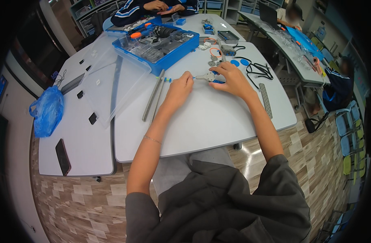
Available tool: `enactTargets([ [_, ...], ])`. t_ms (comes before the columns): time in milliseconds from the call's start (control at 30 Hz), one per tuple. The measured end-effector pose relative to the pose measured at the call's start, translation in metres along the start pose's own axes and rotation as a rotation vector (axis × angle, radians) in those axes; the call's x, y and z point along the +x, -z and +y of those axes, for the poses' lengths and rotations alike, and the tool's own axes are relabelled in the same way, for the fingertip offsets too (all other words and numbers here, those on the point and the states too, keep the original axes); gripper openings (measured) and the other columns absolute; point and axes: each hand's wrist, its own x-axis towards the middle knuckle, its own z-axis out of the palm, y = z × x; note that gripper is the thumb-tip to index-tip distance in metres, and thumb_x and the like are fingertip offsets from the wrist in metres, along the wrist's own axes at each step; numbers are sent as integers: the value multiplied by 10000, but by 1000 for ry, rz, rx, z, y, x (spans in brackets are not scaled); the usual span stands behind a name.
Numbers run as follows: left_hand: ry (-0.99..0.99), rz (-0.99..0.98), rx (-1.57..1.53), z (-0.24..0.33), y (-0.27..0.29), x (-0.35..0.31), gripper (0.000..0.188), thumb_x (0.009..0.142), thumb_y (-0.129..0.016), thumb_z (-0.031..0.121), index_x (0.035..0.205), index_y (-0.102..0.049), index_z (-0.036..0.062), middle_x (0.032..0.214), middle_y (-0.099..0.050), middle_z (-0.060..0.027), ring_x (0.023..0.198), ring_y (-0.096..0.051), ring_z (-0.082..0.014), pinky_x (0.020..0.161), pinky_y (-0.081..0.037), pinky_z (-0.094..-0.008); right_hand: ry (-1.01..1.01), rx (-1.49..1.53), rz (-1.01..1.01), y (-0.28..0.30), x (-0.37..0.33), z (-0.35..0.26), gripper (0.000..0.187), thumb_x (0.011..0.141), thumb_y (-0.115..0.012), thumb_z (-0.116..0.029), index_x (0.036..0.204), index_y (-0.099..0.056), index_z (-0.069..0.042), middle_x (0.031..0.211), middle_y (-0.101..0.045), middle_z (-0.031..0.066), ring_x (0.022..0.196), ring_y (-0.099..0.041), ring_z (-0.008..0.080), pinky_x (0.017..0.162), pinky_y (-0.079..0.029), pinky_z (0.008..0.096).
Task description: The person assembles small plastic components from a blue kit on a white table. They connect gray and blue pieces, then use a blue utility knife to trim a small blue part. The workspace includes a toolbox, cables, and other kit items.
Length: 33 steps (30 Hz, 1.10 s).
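My left hand is closed in a pinch over the table, on something mostly hidden by its fingers; a thin tip shows toward the grey piece. Small blue and green bits show just left of that hand. Between my hands is a light grey rounded building piece with blue parts at its right end. Thumb and fingers of my right hand curl round this right end, gripping it. Left of my left forearm lie long grey metal bars.
A blue kit box of grey parts stands beyond my hands, its clear lid leaning left. Black cables and a perforated grey beam lie right. A phone and blue plastic bag are left. Another person's hands work opposite.
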Motion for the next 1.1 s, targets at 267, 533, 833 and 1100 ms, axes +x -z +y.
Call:
enactTargets([
  [267, -212, 57, 456, -6, 3, -3, 275, 1001, -469, 261, 954, -576, 13, 644, -579, -145, 589, -562, -254, 624, -455, -374, -183, 50, -39, 10, -4, 14, 471, 777, -775, -366, 1130, -698, -64, 984, -656, 106, 959, -609, 253, 812, -499, 364],
  [533, 188, 43, -283, -9, 8, 5, 454, 1024, -444, 409, 869, -600, 12, 613, -603, -98, 464, -536, -184, 469, -417, -307, -253, 232, -24, 0, -1, 1, 526, 769, -778, -428, 1127, -696, -51, 1016, -681, 119, 884, -633, 252, 800, -517, 360],
  [833, 240, 184, -399, -8, 2, 4, 652, 1036, -357, 525, 735, -616, 7, 466, -499, -43, 394, -449, -118, 422, -349, -283, 18, 63, 99, -11, 0, -26, 446, 723, -816, -348, 1026, -713, -36, 861, -667, 85, 804, -627, 240, 701, -513, 349],
  [1100, 227, 262, -295, -4, -2, 4, 696, 1024, -357, 579, 711, -616, 14, 465, -471, -24, 400, -439, -99, 400, -313, -267, 163, -33, 166, -13, 1, -35, 413, 707, -813, -324, 1002, -703, -56, 860, -639, 80, 818, -615, 254, 716, -507, 366],
])
